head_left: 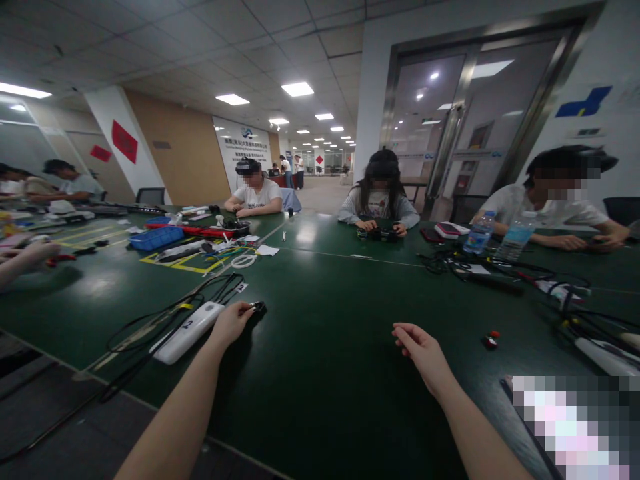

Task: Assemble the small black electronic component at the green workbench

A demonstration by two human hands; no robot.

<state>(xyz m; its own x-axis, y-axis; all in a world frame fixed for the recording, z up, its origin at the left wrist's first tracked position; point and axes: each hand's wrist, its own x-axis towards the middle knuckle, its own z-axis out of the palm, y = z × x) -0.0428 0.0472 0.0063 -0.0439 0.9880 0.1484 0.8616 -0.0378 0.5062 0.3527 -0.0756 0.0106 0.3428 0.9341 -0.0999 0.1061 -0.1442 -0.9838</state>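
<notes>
My left hand point(233, 324) pinches a small black object with a shiny part point(257, 307) just above the green table point(320, 373); its exact kind is too small to tell. Beside that hand lies a white power strip point(186, 333) marked 2, with black cables running along it. Off to the right, my right hand point(423, 353) hovers over the tabletop, its fingers drawn together and nothing visible in them. A small red and black object point(491, 341) lies on the table to the right of this hand.
A blue basket point(156, 238), a red tray and loose wires lie at back left. Two water bottles point(479, 232) stand at back right near tangled black cables point(465, 267). Several people sit around the table; a dark-edged device point(525, 427), partly blurred, lies at front right.
</notes>
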